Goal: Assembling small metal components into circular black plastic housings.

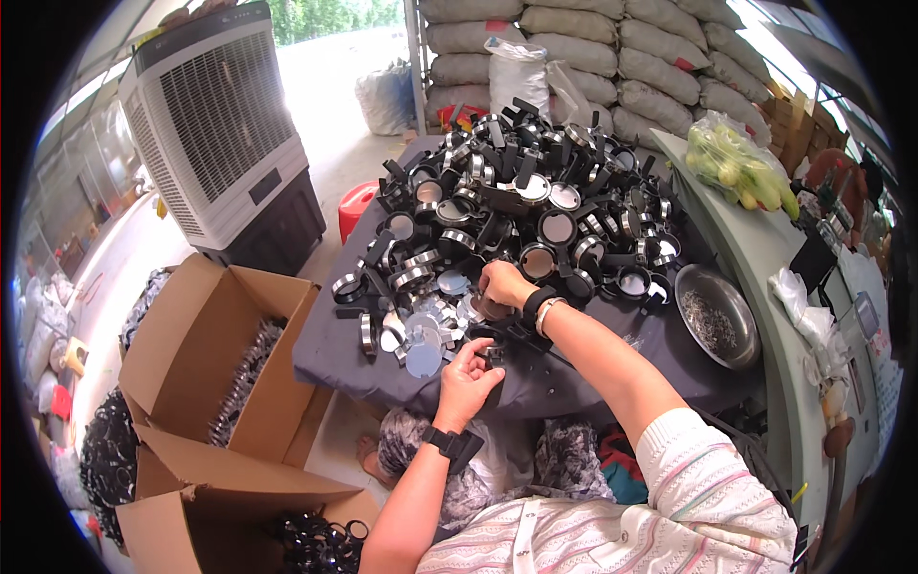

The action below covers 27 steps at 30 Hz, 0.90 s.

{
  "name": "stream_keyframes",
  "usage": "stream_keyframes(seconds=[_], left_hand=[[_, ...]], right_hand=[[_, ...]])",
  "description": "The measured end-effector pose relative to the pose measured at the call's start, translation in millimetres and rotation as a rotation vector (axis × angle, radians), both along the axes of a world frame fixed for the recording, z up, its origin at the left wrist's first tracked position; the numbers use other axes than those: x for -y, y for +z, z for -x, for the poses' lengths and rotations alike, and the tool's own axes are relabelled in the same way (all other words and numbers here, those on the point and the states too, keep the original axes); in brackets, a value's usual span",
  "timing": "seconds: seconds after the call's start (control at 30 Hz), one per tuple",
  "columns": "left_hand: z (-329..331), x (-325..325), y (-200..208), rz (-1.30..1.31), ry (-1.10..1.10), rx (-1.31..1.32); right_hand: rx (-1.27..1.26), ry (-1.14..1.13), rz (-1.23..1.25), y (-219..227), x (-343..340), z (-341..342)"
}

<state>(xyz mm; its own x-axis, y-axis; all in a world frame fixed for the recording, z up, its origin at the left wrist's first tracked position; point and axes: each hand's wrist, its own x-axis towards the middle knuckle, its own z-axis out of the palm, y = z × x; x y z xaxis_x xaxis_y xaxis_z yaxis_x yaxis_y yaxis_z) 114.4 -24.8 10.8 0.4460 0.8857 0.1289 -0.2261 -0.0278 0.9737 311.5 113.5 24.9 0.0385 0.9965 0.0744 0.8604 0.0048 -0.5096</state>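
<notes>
Striped knit sleeves fill the lower edge, and from them both bare forearms reach up to a table (574, 383) draped in dark cloth. On the left wrist sits a black strap, and the left hand (467, 375) is curled narrow, its fingertips pinched on a small black part (491, 356) at the near edge of the cloth; what exactly that part is I cannot tell, it is too small. Just above it the right hand (504, 284), wearing a black band and a light bracelet at the wrist, is closed loosely over something at the foot of the heap, fingers bent down; whether it grips a piece or only rests on it cannot be told. To the left of both hands lies a loose scatter of round mirror discs (427, 337), touching one another. Beyond the hands rises a big heap of black handled mirror frames (521, 187), many with shiny rims. At the right side of the cloth stands a steel bowl (717, 316) holding small dark bits. On the floor to the left an open cardboard box (196, 349) holds a row of dark frames, and behind it stands a large white fan cooler (215, 134). Grey sacks (612, 57) are stacked at the back wall, and a clear bag of green fruit (741, 167) rests on the pale counter at right
</notes>
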Motion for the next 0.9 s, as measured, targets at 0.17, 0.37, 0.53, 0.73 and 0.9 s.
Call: stream_keyframes(seconds=[0.17,0.37,0.53,0.73,0.9], left_hand=[[0,-1,-2,-0.007,0.015,0.002],[1,-3,-7,-0.012,0.004,-0.005],[-1,-2,-2,-0.014,0.016,0.012],[-1,2,3,0.035,-0.001,0.142],[-27,8,7,0.046,-0.061,0.206]], right_hand=[[-0.127,-0.032,0.049,6,6,10],[-0.023,-0.061,-0.319,12,20,16],[-0.352,-0.004,0.099,62,63,8],[-0.466,-0.044,-0.072,66,138,-1],[-0.219,-0.092,-0.546,51,177,1]])
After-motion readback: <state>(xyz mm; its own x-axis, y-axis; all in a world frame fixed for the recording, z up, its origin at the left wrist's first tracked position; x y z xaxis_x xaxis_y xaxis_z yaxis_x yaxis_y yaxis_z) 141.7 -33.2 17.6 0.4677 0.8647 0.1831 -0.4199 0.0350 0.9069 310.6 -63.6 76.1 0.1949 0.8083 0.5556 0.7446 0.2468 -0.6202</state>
